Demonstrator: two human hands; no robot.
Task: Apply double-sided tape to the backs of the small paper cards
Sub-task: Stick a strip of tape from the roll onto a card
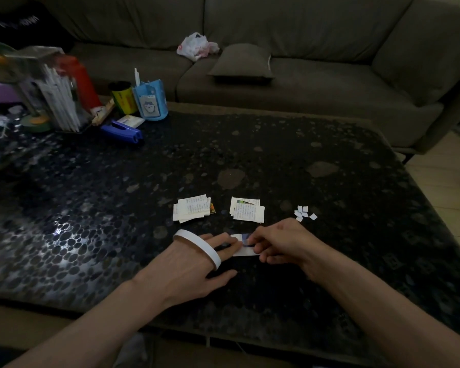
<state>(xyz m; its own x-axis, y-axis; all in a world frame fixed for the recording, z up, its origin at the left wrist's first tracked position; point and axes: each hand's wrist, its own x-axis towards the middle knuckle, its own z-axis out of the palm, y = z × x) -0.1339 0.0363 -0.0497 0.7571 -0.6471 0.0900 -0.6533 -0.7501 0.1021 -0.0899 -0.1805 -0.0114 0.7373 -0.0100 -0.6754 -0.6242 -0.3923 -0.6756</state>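
Note:
A small paper card (243, 251) lies on the dark table (250, 160) between my hands. My left hand (194, 264) wears a white roll of double-sided tape (201, 247) looped around its fingers, and its straight fingertips press down on the card's left side. My right hand (279, 241) pinches something small at the card's top edge; what it is stays hidden under the fingers. Two stacks of small cards lie just beyond: the left stack (193, 211) and the right stack (247, 210). A cluster of small white backing scraps (304, 212) sits to the right.
At the table's far left stand a blue stapler (122, 131), a blue pen holder (150, 102), a yellow can (122, 98), a red bottle (81, 81) and a clear holder of white sticks (59, 102). A grey sofa (276, 75) with a plastic bag (197, 45) lies behind.

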